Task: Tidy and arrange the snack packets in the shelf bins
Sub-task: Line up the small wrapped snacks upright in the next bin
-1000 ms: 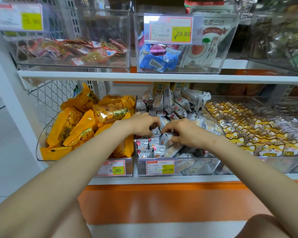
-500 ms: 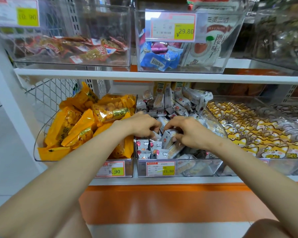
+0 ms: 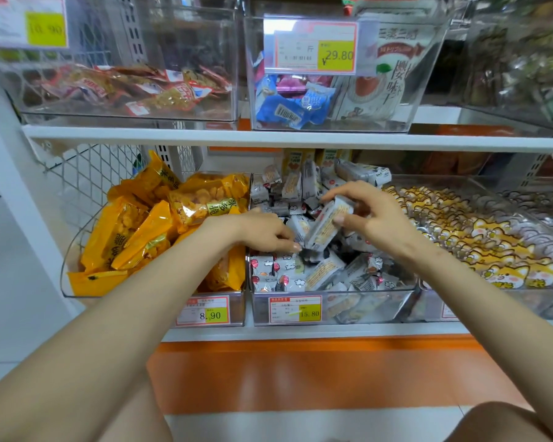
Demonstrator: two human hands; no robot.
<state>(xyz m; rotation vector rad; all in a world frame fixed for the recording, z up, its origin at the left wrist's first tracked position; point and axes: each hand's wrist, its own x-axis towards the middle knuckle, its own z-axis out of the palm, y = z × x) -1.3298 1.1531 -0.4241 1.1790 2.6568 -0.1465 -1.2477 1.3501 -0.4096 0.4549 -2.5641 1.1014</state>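
A price tag [image 3: 314, 47] on the upper middle bin [image 3: 332, 122] is showing ¥29.80, and a blurred tag [image 3: 24, 22] at upper left is reading 10.90. On the lower bins' fronts, one tag [image 3: 202, 311] is showing 8.90 and the next tag [image 3: 295, 309] 15.80.

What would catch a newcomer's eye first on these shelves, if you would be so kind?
Probably the two bare hands over the middle bin on the lower shelf: the right hand lifts a grey-and-white snack packet, while the left hand rests on the packets below. Next, the bright orange-yellow snack bags piled in the bin to the left, and the yellow 29.80 price tag on the upper bin.
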